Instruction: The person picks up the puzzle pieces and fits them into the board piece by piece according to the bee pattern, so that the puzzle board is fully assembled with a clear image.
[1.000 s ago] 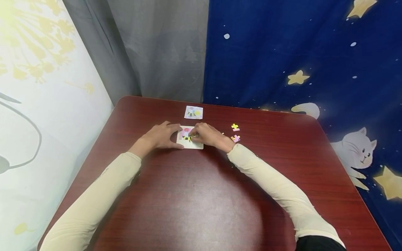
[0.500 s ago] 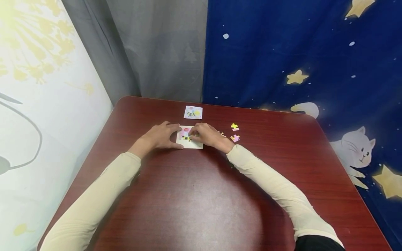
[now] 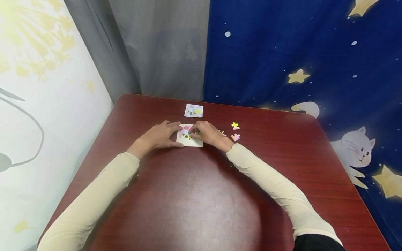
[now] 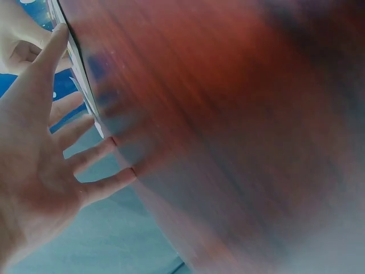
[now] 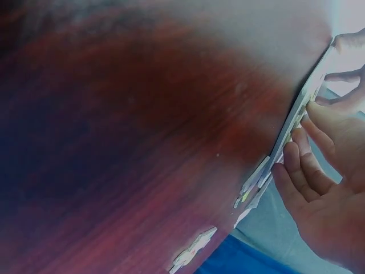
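A small square puzzle board (image 3: 190, 143) with a pale frame lies on the table, partly filled with a pink and yellow-black picture. My left hand (image 3: 160, 136) spans its left side, thumb at the lower edge and fingers toward the upper left corner. The left wrist view shows those fingers (image 4: 100, 185) extended and spread. Over the board's right part, my right hand (image 3: 207, 133) pinches a puzzle piece at the board's surface; the fingertips hide most of it. Seen from the right wrist, the thumb and index meet at the board (image 5: 293, 117) while the other fingers bend.
Several loose puzzle pieces lie right of the board, including a yellow one (image 3: 235, 126), a pink one (image 3: 235, 137) and one beside my right wrist (image 3: 223, 133). A bee picture card (image 3: 193, 111) lies behind the board. Curtains (image 3: 163, 52) hang beyond the table's far edge.
Both hands keep nearly the same places at the board. My right fingertips shift only slightly over the piece, and the head view tilts a little.
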`<action>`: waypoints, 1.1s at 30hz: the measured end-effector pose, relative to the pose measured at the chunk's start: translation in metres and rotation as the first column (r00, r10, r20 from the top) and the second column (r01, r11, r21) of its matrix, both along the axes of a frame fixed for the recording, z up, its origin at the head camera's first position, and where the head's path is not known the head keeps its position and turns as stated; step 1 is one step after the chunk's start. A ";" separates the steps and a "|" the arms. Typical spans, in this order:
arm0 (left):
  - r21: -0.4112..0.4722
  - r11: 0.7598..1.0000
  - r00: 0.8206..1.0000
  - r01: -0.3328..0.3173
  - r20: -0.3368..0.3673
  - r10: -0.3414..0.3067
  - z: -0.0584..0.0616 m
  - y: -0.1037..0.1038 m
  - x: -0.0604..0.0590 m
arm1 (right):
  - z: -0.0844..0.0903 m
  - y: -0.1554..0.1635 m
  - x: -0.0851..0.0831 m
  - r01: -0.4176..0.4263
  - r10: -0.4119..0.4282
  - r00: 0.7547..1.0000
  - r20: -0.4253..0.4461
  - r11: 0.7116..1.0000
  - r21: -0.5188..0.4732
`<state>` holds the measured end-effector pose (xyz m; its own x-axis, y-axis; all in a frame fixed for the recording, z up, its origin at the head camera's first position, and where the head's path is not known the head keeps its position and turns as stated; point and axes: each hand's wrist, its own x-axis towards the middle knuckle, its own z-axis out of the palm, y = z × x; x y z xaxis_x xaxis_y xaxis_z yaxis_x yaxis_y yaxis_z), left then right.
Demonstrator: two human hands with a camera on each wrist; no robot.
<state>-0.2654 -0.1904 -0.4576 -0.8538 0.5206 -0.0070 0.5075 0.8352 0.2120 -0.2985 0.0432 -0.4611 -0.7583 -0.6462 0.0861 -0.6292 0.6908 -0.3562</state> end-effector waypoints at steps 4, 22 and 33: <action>0.003 1.000 1.000 0.017 -0.011 -0.017 0.000 -0.001 0.001 | 0.000 0.002 0.000 -0.008 0.007 1.000 -0.019 1.000 -0.022; -0.006 1.000 0.999 -0.017 0.029 0.017 0.002 0.000 0.003 | 0.017 0.067 -0.010 0.084 -0.090 0.994 -0.064 0.992 -0.094; 0.000 1.000 1.000 -0.015 0.024 0.015 0.004 0.002 0.001 | 0.016 0.113 -0.020 0.168 -0.179 0.979 -0.101 0.980 -0.104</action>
